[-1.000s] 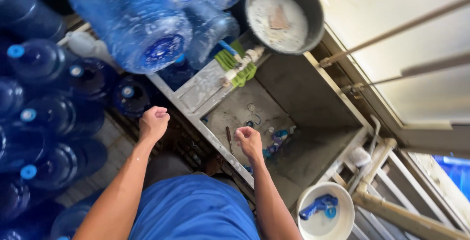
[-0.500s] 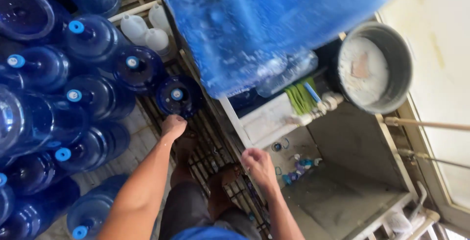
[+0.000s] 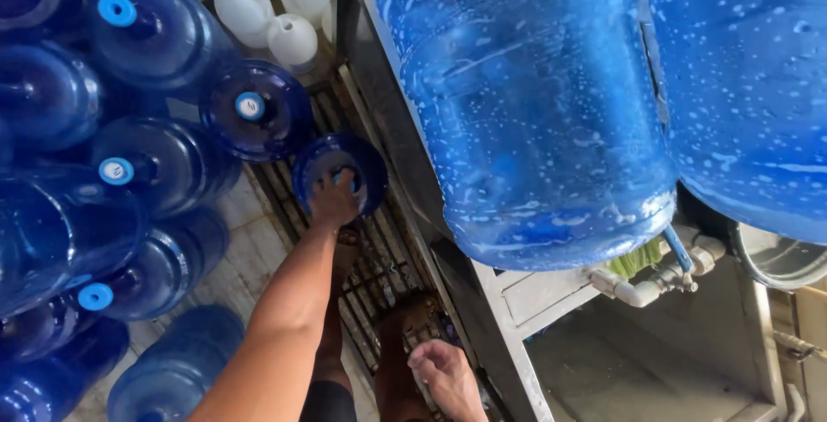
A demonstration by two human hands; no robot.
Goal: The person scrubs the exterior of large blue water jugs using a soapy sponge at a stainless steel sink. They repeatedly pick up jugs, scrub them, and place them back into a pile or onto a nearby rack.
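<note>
My left hand (image 3: 332,200) reaches down and grips the neck of a blue water jug (image 3: 370,172) that stands on the metal floor grate (image 3: 379,258). My right hand (image 3: 441,367) hangs lower, near my legs, with the fingers curled and nothing seen in them. Two large wet blue jugs (image 3: 534,112) lie upturned on the steel wash stand (image 3: 551,301), filling the upper right of the view.
Several capped blue jugs (image 3: 155,34) crowd the tiled floor on the left. Three white plastic jugs (image 3: 276,9) stand at the top. White pipes with a valve (image 3: 655,280) and a green brush (image 3: 637,258) sit beside the steel basin (image 3: 655,362) at lower right.
My view has dropped closer to the floor. My left hand has gone forward and down onto the jug's neck. My right hand has sunk lower, toward my legs.
</note>
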